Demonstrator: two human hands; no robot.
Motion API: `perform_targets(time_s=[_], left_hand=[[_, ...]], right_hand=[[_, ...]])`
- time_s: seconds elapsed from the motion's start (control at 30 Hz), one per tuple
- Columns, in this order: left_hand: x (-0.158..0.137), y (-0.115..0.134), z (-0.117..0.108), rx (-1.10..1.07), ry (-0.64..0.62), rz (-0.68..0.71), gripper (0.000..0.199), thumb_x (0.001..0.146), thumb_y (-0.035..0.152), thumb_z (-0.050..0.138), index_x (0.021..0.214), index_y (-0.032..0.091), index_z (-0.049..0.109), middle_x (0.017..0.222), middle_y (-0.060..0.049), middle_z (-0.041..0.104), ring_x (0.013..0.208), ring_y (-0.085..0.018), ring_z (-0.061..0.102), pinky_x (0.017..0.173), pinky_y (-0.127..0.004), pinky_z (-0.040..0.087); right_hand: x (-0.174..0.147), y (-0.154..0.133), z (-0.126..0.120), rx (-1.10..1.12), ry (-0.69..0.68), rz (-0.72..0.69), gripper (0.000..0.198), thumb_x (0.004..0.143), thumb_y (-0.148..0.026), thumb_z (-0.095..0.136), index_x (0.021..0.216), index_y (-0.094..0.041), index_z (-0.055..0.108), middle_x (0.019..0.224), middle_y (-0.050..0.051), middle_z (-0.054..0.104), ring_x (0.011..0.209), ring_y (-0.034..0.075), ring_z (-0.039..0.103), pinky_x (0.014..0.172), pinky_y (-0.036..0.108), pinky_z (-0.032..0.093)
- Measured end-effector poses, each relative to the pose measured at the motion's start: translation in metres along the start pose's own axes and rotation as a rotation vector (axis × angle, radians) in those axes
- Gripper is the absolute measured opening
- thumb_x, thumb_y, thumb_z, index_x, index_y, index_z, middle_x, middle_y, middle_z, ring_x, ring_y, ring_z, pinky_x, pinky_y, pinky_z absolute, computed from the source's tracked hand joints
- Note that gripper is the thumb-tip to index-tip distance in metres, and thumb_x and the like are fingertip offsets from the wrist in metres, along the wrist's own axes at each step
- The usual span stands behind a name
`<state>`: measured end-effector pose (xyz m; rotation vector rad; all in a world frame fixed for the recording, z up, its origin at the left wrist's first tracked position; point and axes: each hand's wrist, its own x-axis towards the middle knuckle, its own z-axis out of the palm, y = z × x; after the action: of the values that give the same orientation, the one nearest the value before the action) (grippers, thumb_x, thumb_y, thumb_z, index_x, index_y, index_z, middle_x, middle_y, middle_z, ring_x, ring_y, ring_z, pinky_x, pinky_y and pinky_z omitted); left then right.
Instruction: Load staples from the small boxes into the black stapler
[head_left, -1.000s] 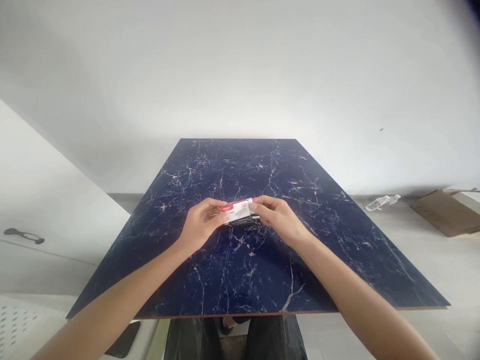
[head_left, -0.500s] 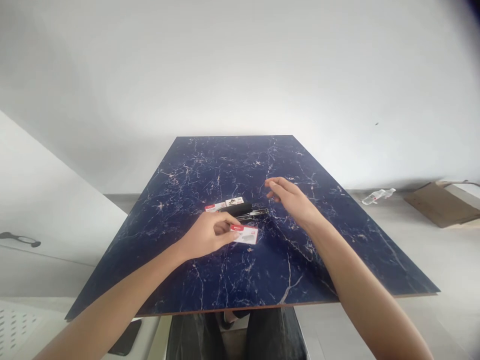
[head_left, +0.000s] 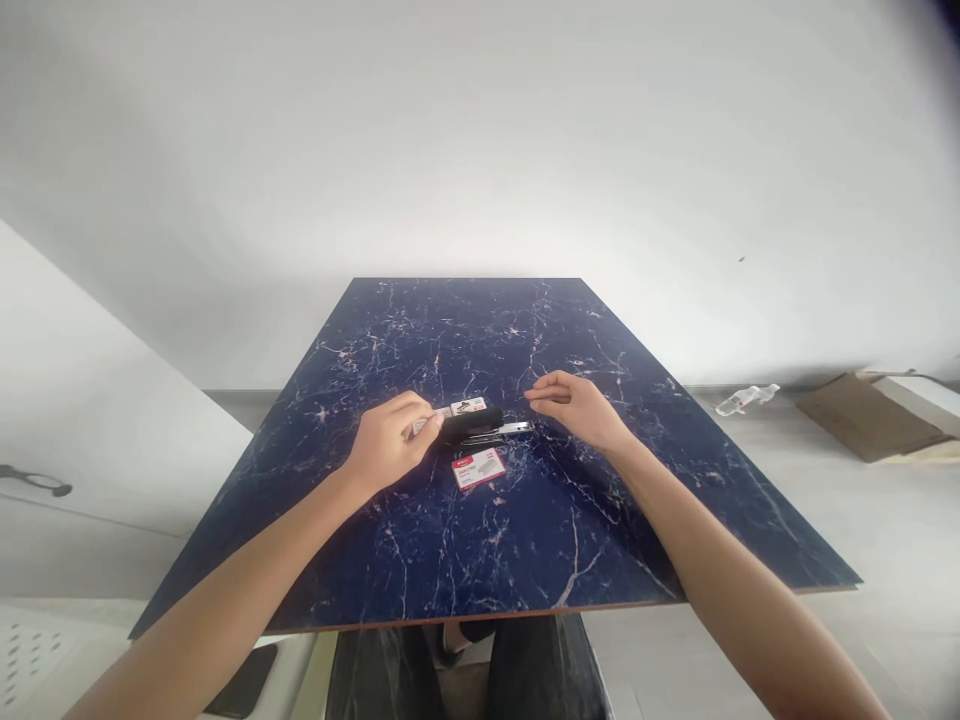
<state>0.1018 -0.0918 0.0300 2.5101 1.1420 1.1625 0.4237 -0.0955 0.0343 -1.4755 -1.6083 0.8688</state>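
Note:
A black stapler lies on the dark blue marbled table, its silver staple channel showing toward the right. My left hand is closed at the stapler's left end, thumb and fingers pinching it. Just in front lies a red-and-white staple box, flat on the tabletop. Behind the stapler sits another small white box, partly hidden by it. My right hand hovers right of the channel, fingertips drawn toward the thumb; anything between them is too small to make out.
The blue table stands against a white wall. On the floor to the right are a clear plastic bottle and a cardboard box. A white cabinet door with a dark handle is at left. A dark flat object lies below the table's left edge.
My left hand has let go of the staple box, leaving it on the table, and moved up-left to the stapler's end. My right hand has lowered slightly toward the channel.

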Motion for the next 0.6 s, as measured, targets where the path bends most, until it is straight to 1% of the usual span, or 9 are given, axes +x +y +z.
perform_targets(time_s=[0.07,0.13,0.17,0.2,0.27,0.37,0.43,0.5,0.6], left_hand=[[-0.002,0.005,0.002,-0.058,-0.003,0.008,0.021,0.097,0.032,0.058,0.089,0.022,0.074,0.089,-0.005,0.075,0.056,-0.012,0.058,0.056,-0.026,0.046],[-0.006,0.018,0.006,-0.172,-0.067,0.016,0.020,0.097,0.032,0.060,0.107,0.023,0.075,0.093,-0.005,0.077,0.057,-0.013,0.062,0.055,-0.025,0.050],[-0.008,0.026,0.009,-0.243,-0.108,0.001,0.026,0.097,0.032,0.060,0.119,0.024,0.072,0.096,-0.005,0.078,0.061,-0.014,0.066,0.057,-0.025,0.053],[-0.011,0.036,0.012,-0.321,-0.149,-0.030,0.034,0.098,0.033,0.060,0.130,0.024,0.067,0.101,-0.005,0.079,0.067,-0.015,0.070,0.061,-0.025,0.056],[-0.015,0.053,0.018,-0.478,-0.180,-0.147,0.042,0.099,0.035,0.061,0.140,0.025,0.060,0.111,-0.007,0.078,0.080,-0.019,0.075,0.070,-0.028,0.061],[-0.017,0.066,0.024,-0.704,-0.216,-0.296,0.039,0.098,0.041,0.062,0.133,0.025,0.066,0.108,-0.007,0.079,0.083,-0.021,0.077,0.072,-0.031,0.064],[-0.015,0.065,0.026,-0.776,-0.217,-0.333,0.034,0.096,0.043,0.065,0.123,0.024,0.072,0.104,-0.007,0.080,0.083,-0.023,0.077,0.073,-0.032,0.065],[-0.014,0.060,0.025,-0.768,-0.181,-0.340,0.028,0.094,0.042,0.069,0.114,0.024,0.076,0.102,-0.007,0.080,0.086,-0.025,0.078,0.075,-0.033,0.065],[-0.012,0.053,0.023,-0.646,-0.105,-0.290,0.023,0.092,0.039,0.072,0.109,0.024,0.077,0.097,-0.006,0.081,0.084,-0.024,0.078,0.076,-0.033,0.065]], right_hand=[[-0.006,-0.007,0.004,0.030,0.043,-0.059,0.023,0.084,-0.034,0.076,0.100,-0.021,0.066,0.106,0.010,0.079,0.098,0.026,0.076,0.093,0.048,0.059],[-0.017,-0.019,0.013,0.065,0.097,-0.178,0.026,0.085,-0.036,0.077,0.104,-0.022,0.066,0.110,0.009,0.077,0.098,0.026,0.076,0.088,0.045,0.062],[-0.023,-0.026,0.019,0.080,0.113,-0.251,0.027,0.085,-0.036,0.077,0.107,-0.023,0.066,0.112,0.009,0.076,0.097,0.025,0.076,0.085,0.042,0.063],[-0.030,-0.032,0.025,0.090,0.118,-0.338,0.025,0.086,-0.034,0.078,0.106,-0.024,0.066,0.109,0.008,0.076,0.094,0.024,0.077,0.081,0.040,0.064],[-0.041,-0.041,0.036,0.072,0.089,-0.532,0.019,0.086,-0.027,0.077,0.102,-0.025,0.067,0.101,0.005,0.075,0.088,0.021,0.076,0.075,0.035,0.064],[-0.049,-0.046,0.048,-0.013,0.035,-0.804,0.013,0.090,-0.016,0.070,0.097,-0.027,0.068,0.091,0.003,0.075,0.085,0.020,0.074,0.076,0.035,0.063],[-0.048,-0.045,0.051,-0.064,0.016,-0.910,0.015,0.091,-0.012,0.065,0.096,-0.027,0.068,0.089,0.003,0.075,0.084,0.020,0.073,0.077,0.037,0.063],[-0.046,-0.043,0.052,-0.102,0.007,-0.938,0.017,0.093,-0.012,0.063,0.097,-0.027,0.069,0.089,0.003,0.075,0.086,0.020,0.072,0.079,0.038,0.062],[-0.044,-0.042,0.050,-0.146,-0.010,-0.865,0.013,0.093,-0.016,0.067,0.100,-0.025,0.072,0.106,0.007,0.075,0.098,0.022,0.072,0.087,0.040,0.062]])
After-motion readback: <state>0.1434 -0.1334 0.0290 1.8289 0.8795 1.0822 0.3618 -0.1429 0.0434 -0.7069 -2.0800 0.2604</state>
